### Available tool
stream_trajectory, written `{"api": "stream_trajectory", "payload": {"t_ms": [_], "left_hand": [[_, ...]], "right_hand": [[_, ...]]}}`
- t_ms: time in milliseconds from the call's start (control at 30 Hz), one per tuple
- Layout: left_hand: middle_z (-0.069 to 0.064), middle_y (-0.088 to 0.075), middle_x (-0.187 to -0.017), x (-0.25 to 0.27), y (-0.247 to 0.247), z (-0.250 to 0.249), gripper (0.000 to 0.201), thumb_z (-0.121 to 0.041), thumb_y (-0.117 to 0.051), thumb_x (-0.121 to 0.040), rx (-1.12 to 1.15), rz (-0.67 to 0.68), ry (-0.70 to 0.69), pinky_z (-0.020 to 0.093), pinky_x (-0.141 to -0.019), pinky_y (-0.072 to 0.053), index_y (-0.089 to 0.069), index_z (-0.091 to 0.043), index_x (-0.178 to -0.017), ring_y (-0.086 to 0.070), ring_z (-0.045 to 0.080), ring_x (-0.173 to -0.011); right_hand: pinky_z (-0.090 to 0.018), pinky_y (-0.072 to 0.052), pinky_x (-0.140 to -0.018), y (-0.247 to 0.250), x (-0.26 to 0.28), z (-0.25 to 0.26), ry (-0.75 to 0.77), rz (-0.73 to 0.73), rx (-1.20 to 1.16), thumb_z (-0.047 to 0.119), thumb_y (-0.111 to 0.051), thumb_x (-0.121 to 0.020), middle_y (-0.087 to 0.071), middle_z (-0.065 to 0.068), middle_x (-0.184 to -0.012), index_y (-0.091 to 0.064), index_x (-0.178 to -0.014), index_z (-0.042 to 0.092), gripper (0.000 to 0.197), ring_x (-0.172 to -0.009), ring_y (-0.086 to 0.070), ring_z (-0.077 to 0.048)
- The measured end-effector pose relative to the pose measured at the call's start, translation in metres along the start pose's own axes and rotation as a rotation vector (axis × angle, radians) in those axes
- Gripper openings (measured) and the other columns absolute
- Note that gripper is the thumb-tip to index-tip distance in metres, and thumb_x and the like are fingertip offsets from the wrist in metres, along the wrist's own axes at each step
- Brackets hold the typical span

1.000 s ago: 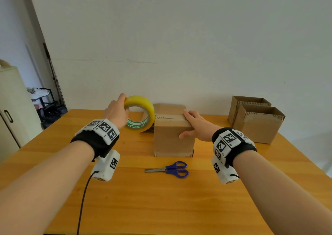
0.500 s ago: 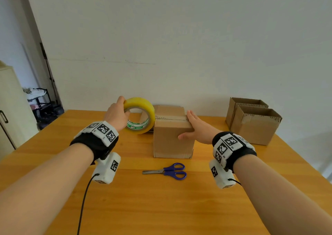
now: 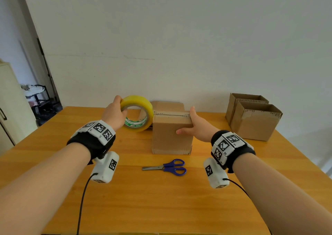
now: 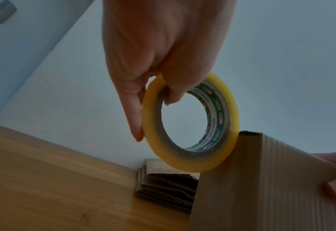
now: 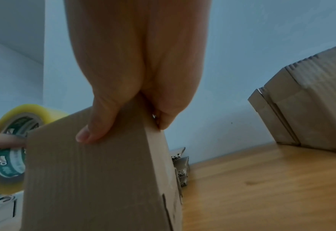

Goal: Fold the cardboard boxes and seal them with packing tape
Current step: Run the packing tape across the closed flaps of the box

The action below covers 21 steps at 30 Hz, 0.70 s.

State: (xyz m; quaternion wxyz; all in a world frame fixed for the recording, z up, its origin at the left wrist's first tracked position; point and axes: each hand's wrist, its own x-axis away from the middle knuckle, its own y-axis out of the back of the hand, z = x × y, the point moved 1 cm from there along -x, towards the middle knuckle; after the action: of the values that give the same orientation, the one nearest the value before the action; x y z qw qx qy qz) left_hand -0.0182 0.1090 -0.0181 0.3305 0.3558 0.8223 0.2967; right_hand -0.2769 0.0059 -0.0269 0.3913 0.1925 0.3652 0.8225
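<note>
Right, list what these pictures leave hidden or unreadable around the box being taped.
- Tape strip on the closed box: not discernible in any view.
- Right hand fingers: the box's right side hides them, head view.
- Flat cardboard stack: box and tape roll cover most of it.
- Tape roll's label print: blurred, left wrist view.
- Two open boxes: insides hidden by their walls.

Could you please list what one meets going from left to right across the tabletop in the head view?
Left hand → roll of yellow packing tape → closed cardboard box → right hand → two open cardboard boxes. The blue-handled scissors, lying nearer in front of the closed box, are left out.
</note>
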Motion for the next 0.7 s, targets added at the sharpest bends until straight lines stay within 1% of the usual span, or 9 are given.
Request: {"api": "stream_trajectory", "payload": {"t_ms": [67,133,233,300,333,500,567,633,700], "left_hand": [[0.005,-0.046,-0.068,-0.0004,-0.0006,0.0012,0.016,-0.011,-0.044,-0.097,0.012,0.005,0.003,0.031,-0.047,-0.035,-0.041,-0.004,-0.111,-0.045,0.021,-0.053],[0.006,-0.046,-0.068,-0.0002,-0.0011,0.0025,0.016,-0.011,-0.044,-0.097,0.021,0.009,0.005,0.031,-0.048,-0.036,-0.042,-0.003,-0.110,-0.045,0.022,-0.053],[0.006,-0.046,-0.069,0.0008,-0.0017,0.0035,0.015,-0.011,-0.044,-0.097,0.036,0.010,0.009,0.036,-0.052,-0.041,-0.042,-0.003,-0.110,-0.047,0.024,-0.055],[0.008,-0.048,-0.071,0.0021,-0.0021,0.0038,0.016,-0.012,-0.045,-0.097,0.037,0.011,0.011,0.042,-0.057,-0.046,-0.042,-0.004,-0.110,-0.049,0.028,-0.058],[0.009,-0.048,-0.073,0.0029,-0.0019,0.0040,0.016,-0.012,-0.045,-0.097,0.036,0.012,0.013,0.044,-0.060,-0.048,-0.042,-0.004,-0.110,-0.051,0.029,-0.060],[0.008,-0.049,-0.073,0.0052,-0.0016,0.0038,0.016,-0.014,-0.045,-0.097,0.038,0.015,0.020,0.049,-0.065,-0.052,-0.041,-0.005,-0.110,-0.053,0.031,-0.062],[0.008,-0.049,-0.073,0.0052,-0.0009,0.0027,0.017,-0.013,-0.046,-0.097,0.036,0.013,0.018,0.050,-0.065,-0.053,-0.042,-0.005,-0.110,-0.054,0.031,-0.064],[0.008,-0.048,-0.073,0.0053,-0.0011,0.0012,0.016,-0.013,-0.046,-0.097,0.034,0.011,0.016,0.047,-0.064,-0.051,-0.041,-0.004,-0.110,-0.053,0.031,-0.064],[0.007,-0.048,-0.072,0.0054,-0.0016,0.0005,0.016,-0.012,-0.046,-0.097,0.037,0.012,0.012,0.044,-0.060,-0.048,-0.041,-0.004,-0.110,-0.052,0.029,-0.062]], "right_hand": [[-0.025,-0.041,-0.092,-0.0001,0.0012,0.0003,0.011,-0.018,0.048,0.034,-0.070,-0.084,-0.045,-0.010,-0.141,0.008,-0.151,0.011,0.106,-0.122,-0.048,-0.023],[-0.027,-0.042,-0.095,-0.0009,0.0027,0.0010,0.027,-0.034,0.117,0.039,-0.069,-0.083,-0.043,-0.011,-0.144,0.007,-0.151,0.012,0.105,-0.123,-0.049,-0.025],[-0.035,-0.037,-0.107,0.0001,0.0025,0.0009,0.068,-0.038,0.248,0.047,-0.064,-0.084,-0.017,-0.009,-0.158,0.006,-0.153,0.016,0.103,-0.134,-0.039,-0.027],[-0.035,-0.031,-0.112,0.0010,0.0027,0.0014,0.082,-0.031,0.297,0.049,-0.062,-0.085,-0.001,-0.005,-0.161,0.005,-0.153,0.018,0.100,-0.140,-0.030,-0.027],[-0.035,-0.030,-0.112,0.0006,0.0029,0.0014,0.085,-0.031,0.297,0.049,-0.061,-0.085,0.002,-0.004,-0.161,0.004,-0.153,0.018,0.099,-0.141,-0.028,-0.027],[-0.035,-0.029,-0.113,-0.0002,0.0037,-0.0006,0.091,-0.046,0.282,0.049,-0.062,-0.085,0.005,-0.003,-0.161,0.002,-0.153,0.021,0.097,-0.142,-0.026,-0.027],[-0.037,-0.027,-0.114,0.0010,0.0031,-0.0009,0.124,-0.043,0.336,0.051,-0.059,-0.086,0.012,-0.001,-0.160,0.001,-0.153,0.024,0.094,-0.144,-0.020,-0.025],[-0.036,-0.018,-0.117,0.0009,0.0035,-0.0015,0.188,-0.056,0.418,0.054,-0.054,-0.088,0.012,0.002,-0.160,-0.002,-0.153,0.024,0.089,-0.148,-0.006,-0.020],[-0.034,-0.008,-0.118,0.0017,0.0042,-0.0020,0.229,-0.077,0.513,0.057,-0.050,-0.089,0.003,0.002,-0.161,-0.007,-0.153,0.022,0.085,-0.148,-0.001,-0.016]]}}
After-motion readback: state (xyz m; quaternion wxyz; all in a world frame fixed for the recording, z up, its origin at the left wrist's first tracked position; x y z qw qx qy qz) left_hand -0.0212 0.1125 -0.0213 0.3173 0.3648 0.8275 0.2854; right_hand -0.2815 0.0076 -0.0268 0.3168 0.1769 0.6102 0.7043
